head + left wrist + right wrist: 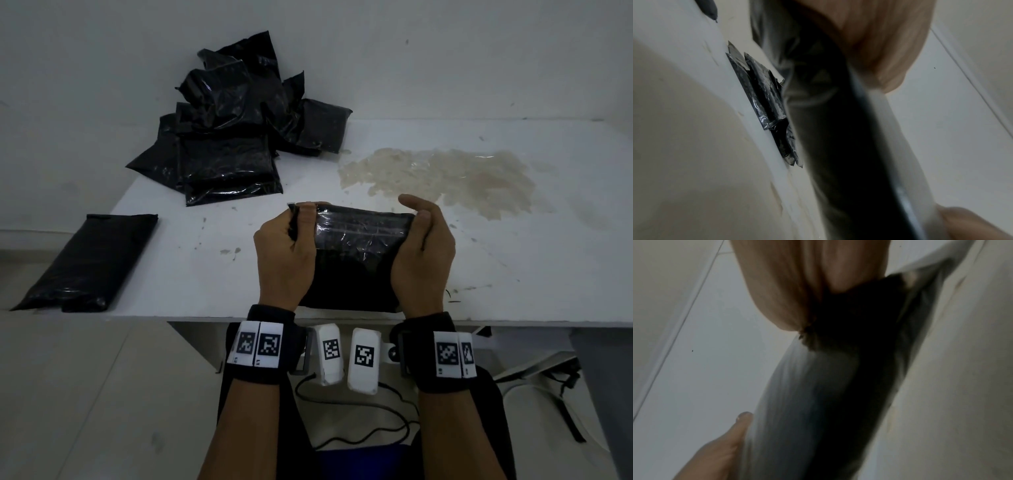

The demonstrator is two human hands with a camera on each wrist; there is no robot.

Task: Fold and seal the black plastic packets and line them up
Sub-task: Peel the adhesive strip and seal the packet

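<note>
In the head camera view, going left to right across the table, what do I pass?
Single flat black packet at the left edge → left hand → black packet held in both hands → right hand → brownish stain on the white table.

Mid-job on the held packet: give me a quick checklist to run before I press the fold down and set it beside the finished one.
1. Left hand grips the held packet at its left end: ok.
2. Right hand grips its right end: ok.
3. Top flap folded over: ok; sealed: cannot tell.
4. Finished packet lies flat at the table's left edge, bare table beside it: ok.
5. Pile of unfolded packets sits apart from the hands: ok.
6. Stained patch lies beyond the packet: ok.
</note>
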